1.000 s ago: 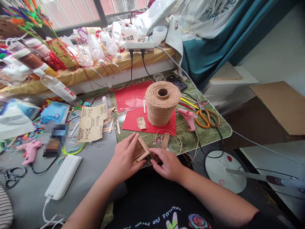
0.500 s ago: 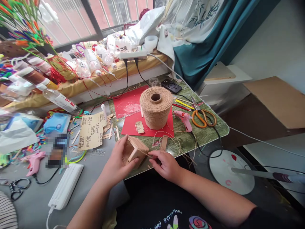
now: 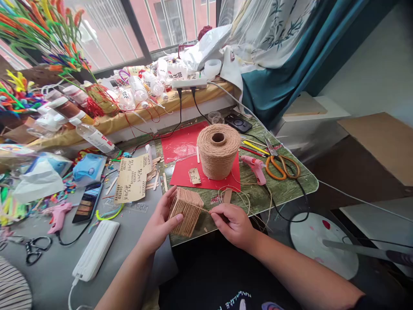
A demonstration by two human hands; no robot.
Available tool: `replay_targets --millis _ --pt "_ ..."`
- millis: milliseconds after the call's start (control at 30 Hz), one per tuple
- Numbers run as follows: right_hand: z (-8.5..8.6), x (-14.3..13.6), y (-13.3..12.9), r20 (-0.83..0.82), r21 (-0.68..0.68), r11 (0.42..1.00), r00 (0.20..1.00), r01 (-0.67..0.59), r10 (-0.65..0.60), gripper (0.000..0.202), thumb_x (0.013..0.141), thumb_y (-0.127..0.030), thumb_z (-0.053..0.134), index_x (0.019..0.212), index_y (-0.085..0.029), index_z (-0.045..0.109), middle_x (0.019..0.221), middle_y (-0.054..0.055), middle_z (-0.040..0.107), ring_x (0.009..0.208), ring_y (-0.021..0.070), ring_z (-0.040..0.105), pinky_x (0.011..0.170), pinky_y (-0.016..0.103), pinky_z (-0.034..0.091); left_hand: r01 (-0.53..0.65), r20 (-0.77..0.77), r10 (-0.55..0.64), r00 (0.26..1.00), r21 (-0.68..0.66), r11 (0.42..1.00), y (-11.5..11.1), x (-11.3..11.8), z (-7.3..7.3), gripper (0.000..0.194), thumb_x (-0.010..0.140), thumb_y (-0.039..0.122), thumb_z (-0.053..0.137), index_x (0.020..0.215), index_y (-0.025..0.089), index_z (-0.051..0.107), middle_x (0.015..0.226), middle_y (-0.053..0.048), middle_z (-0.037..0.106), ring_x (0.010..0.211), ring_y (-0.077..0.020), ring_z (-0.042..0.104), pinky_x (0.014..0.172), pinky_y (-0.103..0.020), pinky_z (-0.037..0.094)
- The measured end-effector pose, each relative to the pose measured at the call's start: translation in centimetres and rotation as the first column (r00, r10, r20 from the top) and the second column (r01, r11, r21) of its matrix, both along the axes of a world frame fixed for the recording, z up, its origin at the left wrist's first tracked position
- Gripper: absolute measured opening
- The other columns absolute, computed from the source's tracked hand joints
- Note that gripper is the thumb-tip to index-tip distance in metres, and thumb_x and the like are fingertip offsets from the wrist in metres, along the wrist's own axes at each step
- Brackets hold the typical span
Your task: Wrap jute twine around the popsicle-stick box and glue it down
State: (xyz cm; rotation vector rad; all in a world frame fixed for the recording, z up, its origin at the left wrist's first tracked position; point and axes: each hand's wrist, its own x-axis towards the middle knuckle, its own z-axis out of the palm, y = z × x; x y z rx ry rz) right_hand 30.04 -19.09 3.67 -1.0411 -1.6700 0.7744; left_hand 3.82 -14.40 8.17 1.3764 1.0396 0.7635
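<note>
Left hand (image 3: 161,221) around twine-wrapped box (image 3: 187,216), right hand (image 3: 236,226) pinching twine (image 3: 204,209) (taut)

Bright daylight from the barred glass window (image 3: 197,21) behind brown cylindrical twine spool (image 3: 219,162), small glints on clear plastic film (image 3: 183,151) left of spool, edges stretched.

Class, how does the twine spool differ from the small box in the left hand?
The spool is round; the box has flat faces. The spool stands upright on red paper; the box is held tilted in the left hand. Both are tan with ridged sides.
</note>
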Motion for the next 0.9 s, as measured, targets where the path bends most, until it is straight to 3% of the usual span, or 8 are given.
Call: replay_targets --millis 133,367,700,900 --pt "-0.1 -0.1 0.2 -0.014 -0.011 1.000 1.000 0.000 0.000 0.012 0.101 -0.024 0.060 0.102 -0.023 0.072 0.083 0.003 0.074 0.072 0.0171 0.067 0.071 0.031 0.051 -0.008 0.119 0.016 0.993 -0.071 0.997 -0.1 -0.1 -0.5 0.081 0.092 0.042 0.074 0.161 0.029 0.034 0.166 -0.013 0.040 0.154 -0.0387 0.036 0.126 -0.052 0.032" --pt "0.0 -0.4 0.1 -0.184 -0.241 0.970 0.982 -0.019 -0.027 0.020 0.101 -0.035 0.060 0.091 -0.021 0.070 0.074 0.002 0.067 0.063 0.0156 0.060 0.059 0.028 0.046 0.017 0.196 0.016 0.981 -0.166 0.986 -0.1 -0.3 -1.3 0.081 0.089 0.041 0.077 0.160 0.030 0.038 0.163 -0.011 0.044 0.150 -0.0393 0.041 0.124 -0.051 0.034" --pt "-0.2 -0.2 0.2 -0.225 -0.298 0.954 0.974 -0.033 -0.037 0.019 0.101 -0.035 0.062 0.090 -0.021 0.071 0.072 0.001 0.062 0.062 0.0147 0.054 0.060 0.028 0.043 -0.018 0.186 0.052 0.981 -0.178 0.984 0.2 0.1 -1.1 0.083 0.085 0.042 0.079 0.158 0.028 0.042 0.158 -0.013 0.050 0.145 -0.0401 0.047 0.120 -0.051 0.038" --pt "-0.5 -0.5 0.6 -0.288 -0.361 0.928 0.957 -0.089 -0.020 0.022 0.100 -0.039 0.063 0.088 -0.021 0.070 0.075 0.001 0.063 0.066 0.0152 0.055 0.063 0.028 0.044 0.020 0.232 0.039 0.972 -0.245 0.969 -0.1 0.1 -1.4 0.084 0.084 0.042 0.080 0.158 0.029 0.042 0.158 -0.012 0.050 0.143 -0.0402 0.049 0.117 -0.049 0.041"
